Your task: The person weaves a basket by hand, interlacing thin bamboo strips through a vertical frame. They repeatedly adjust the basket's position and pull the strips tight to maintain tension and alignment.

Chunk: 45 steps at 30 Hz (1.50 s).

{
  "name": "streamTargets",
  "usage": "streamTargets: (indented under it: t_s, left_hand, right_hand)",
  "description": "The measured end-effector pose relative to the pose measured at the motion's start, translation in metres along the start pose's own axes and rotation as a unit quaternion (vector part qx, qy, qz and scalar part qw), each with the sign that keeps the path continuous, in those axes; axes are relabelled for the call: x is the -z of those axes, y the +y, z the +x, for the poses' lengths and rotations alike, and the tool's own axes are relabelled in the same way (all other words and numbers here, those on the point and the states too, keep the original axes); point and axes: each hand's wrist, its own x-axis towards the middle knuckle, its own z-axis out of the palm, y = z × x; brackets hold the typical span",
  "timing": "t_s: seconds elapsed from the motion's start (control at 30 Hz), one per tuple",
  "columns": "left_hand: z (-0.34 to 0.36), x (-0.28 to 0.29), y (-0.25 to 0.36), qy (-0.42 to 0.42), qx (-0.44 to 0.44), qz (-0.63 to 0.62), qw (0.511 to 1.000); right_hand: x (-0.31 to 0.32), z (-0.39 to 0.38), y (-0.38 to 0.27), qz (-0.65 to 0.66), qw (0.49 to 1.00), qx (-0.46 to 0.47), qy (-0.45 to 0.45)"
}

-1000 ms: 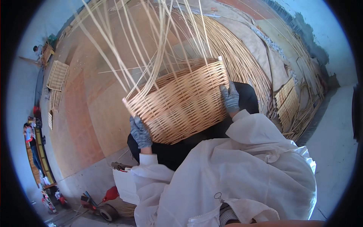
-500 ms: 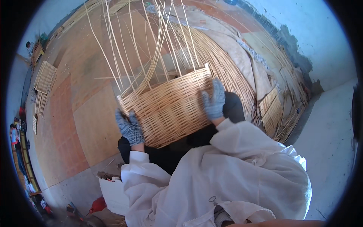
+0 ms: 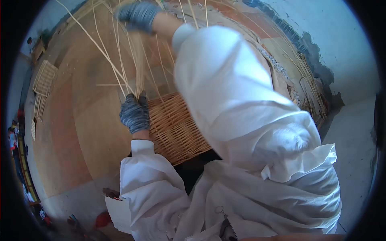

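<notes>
Woven basket (image 3: 179, 128) sits above the dark-clad lap (image 3: 193, 165), tilted, its right part hidden behind the right sleeve (image 3: 241, 88). Long pale canes (image 3: 139, 68) rise from the basket's upper edge, several bunched at its upper left corner.

Both hands wear grey gloves. Left hand (image 3: 135, 113) is at the basket's upper left corner, fingers closed around the base of the bunched canes. Right hand (image 3: 138, 17) is well beyond the basket's upper edge, up near the far ends of the canes, arm stretched across; motion blur, can't tell if it grips any.

Beyond the basket to its left, a woven panel (image 3: 45, 78) lies on the tiled floor (image 3: 92, 120). More loose canes (image 3: 311, 96) far to the basket's right, by the wall (image 3: 345, 52). Red object (image 3: 103, 219) below-left of the basket, too blurred to identify.
</notes>
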Motion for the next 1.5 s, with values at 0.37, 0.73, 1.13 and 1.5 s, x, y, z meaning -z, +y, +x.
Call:
streamTargets:
  t_s: [0.37, 0.73, 1.13, 1.5]
  left_hand:
    - [-0.039, -0.025, -0.087, 0.006, -0.116, -0.523, 0.845]
    - [-0.019, 0.0, -0.057, 0.004, 0.078, -0.165, 0.983]
    - [-0.116, -0.055, -0.107, -0.023, 0.092, -0.611, 0.786]
    - [-0.126, -0.001, 0.012, 0.294, -0.111, -0.274, 0.909]
  right_hand:
    - [-0.073, -0.124, -0.091, 0.095, 0.935, -0.136, -0.314]
    - [0.02, -0.048, -0.042, 0.285, 0.951, -0.075, 0.098]
    - [-0.101, -0.392, -0.007, 0.493, 0.736, -0.449, 0.116]
    - [-0.089, -0.382, -0.055, 0.371, 0.814, -0.426, 0.138]
